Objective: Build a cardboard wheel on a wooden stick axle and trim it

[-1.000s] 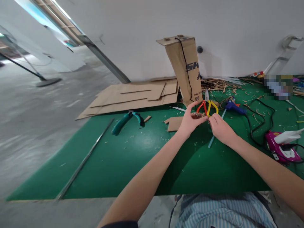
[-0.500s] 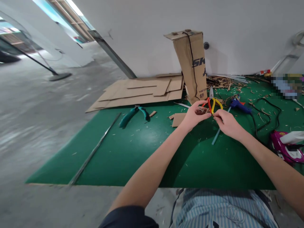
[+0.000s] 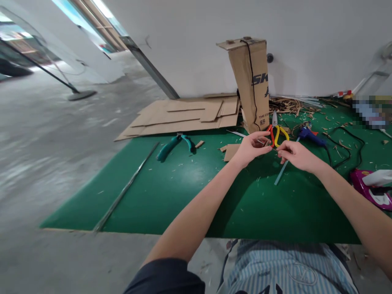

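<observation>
My left hand (image 3: 251,149) is closed, thumb and fingers curled round something small and thin that is mostly hidden. To its right, my right hand (image 3: 295,155) makes a pinch, with a tiny brownish bit just showing between the hands. What either hand holds is too small to name. Directly behind them on the green table (image 3: 183,183) lie scissors (image 3: 275,119) with one red and one yellow handle. A translucent glue stick (image 3: 281,173) sticks out below my right hand. Near my left wrist rests a small cardboard piece (image 3: 232,152).
A tall cardboard structure (image 3: 251,81) with a black cord stands behind the hands. Flat cardboard sheets (image 3: 180,116) and teal-handled pliers (image 3: 176,146) lie left. At right are a blue glue gun (image 3: 312,136), its cable, and a magenta device (image 3: 367,188). Cardboard scraps (image 3: 294,105) line the wall.
My hands have drawn slightly apart, the right one moving a little to the right. The whole view has shifted slightly; the things on the table keep their places.
</observation>
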### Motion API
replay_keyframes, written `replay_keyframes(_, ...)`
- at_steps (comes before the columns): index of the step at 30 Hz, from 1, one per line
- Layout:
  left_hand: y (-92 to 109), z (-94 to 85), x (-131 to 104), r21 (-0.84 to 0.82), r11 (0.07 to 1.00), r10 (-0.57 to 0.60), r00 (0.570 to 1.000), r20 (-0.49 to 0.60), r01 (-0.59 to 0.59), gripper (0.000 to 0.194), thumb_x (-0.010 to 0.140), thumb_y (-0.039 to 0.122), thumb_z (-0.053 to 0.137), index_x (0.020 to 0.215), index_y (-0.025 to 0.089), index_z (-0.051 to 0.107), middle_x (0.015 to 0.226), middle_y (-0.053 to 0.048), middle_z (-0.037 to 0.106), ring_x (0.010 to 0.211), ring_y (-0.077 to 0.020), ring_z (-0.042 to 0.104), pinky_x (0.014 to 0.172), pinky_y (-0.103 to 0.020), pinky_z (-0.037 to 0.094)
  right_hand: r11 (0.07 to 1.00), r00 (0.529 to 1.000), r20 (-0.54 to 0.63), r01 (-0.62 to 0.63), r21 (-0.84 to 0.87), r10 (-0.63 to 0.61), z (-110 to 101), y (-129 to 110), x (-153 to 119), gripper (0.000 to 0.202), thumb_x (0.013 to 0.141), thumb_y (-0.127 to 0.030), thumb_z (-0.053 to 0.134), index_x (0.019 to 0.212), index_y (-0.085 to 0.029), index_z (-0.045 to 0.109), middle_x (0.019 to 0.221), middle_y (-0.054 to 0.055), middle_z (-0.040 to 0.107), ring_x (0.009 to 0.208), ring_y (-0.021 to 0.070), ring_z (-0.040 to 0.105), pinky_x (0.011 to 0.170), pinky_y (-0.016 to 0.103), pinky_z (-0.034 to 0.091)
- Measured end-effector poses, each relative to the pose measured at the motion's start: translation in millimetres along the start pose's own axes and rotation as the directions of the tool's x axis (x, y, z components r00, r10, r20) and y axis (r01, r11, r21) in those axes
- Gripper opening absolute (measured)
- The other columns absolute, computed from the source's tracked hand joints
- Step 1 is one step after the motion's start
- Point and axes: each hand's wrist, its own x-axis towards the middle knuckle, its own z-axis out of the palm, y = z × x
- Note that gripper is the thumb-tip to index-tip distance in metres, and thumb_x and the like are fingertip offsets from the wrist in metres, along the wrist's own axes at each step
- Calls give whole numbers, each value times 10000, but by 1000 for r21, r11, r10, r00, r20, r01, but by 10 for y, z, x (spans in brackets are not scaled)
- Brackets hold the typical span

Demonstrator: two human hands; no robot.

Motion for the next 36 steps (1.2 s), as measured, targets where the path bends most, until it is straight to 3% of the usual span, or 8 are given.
replay_keyframes(4, 13, 10, 3, -15, 1000, -11, 1000, -20, 10, 572, 594, 246, 866, 1138, 172, 703, 884, -18, 692, 716, -97, 597, 655, -233, 458, 972, 982, -111, 132, -196, -155, 20, 36, -34, 89, 931, -217, 489, 889, -200, 565, 850, 48, 647, 768, 180, 645, 745, 360, 552)
replay_keyframes(9, 4, 11, 31, -125, 990, -79, 994, -76, 69, 521, 564, 233, 874, 1057, 165, 720, 783, 7, 675, 682, -97, 588, 661, -244, 450, 607, 885, -55, 272, -746, -463, 131, 94, -46, 263, 1012, -170, 353, 1031, -161, 615, 1011, 150, 638, 998, 264, 631, 842, 425, 544)
replay_keyframes(13, 38, 38, 33, -245, 959, -172, 979, -112, 141, 476, 567, 245, 872, 1011, 163, 722, 641, 31, 619, 564, -79, 524, 554, -229, 380, 375, 823, 19, 279, -884, -568, 132, 108, -27, 389, 1008, -85, 259, 1106, -116, 634, 1014, 171, 654, 1152, 279, 596, 963, 424, 515)
replay_keyframes(16, 59, 92, 10, -288, 947, -182, 977, -114, 143, 425, 610, 292, 867, 983, 153, 720, 598, 42, 575, 515, -56, 466, 513, -213, 336, 314, 797, 25, 266, -911, -603, 127, 101, -13, 371, 1008, -81, 279, 1120, -102, 632, 998, 159, 665, 1070, 261, 624, 886, 385, 537)
replay_keyframes(21, 36, 251, -38, -293, 946, -168, 983, -74, 139, 359, 619, 311, 869, 883, 153, 685, 633, 58, 535, 511, -42, 455, 489, -200, 345, 329, 788, -18, 236, -914, -615, 200, 76, 9, 270, 1017, -211, 414, 1075, -79, 642, 1008, 162, 694, 895, 229, 660, 741, 332, 534)
replay_keyframes(25, 31, 299, -52, -446, 876, -216, 976, -26, 182, 391, 576, 306, 891, 831, 160, 633, 635, 58, 551, 512, -48, 484, 488, -192, 366, 444, 888, -35, 194, -875, -458, 253, 93, 15, 298, 1022, -242, 399, 1024, -108, 666, 884, 136, 714, 797, 222, 676, 661, 320, 507)
replay_keyframes(29, 87, 240, -59, -533, 820, -229, 973, 29, 209, 382, 574, 331, 888, 800, 162, 630, 666, 44, 579, 524, -60, 515, 478, -192, 383, 609, 921, -69, 196, -769, -384, 196, 145, 0, 307, 1010, -192, 396, 1135, -140, 671, 1041, 142, 745, 910, 225, 702, 747, 326, 525)
replay_keyframes(36, 115, 154, -57, -349, 869, -349, 935, 70, 350, 587, 805, 696, 577, 588, 152, 616, 547, -6, 547, 424, -96, 535, 389, -221, 341, 810, 963, 110, 266, -522, -245, 61, -24, -84, 279, 970, -154, 440, 1071, -157, 700, 971, 90, 751, 862, 182, 690, 791, 303, 510)
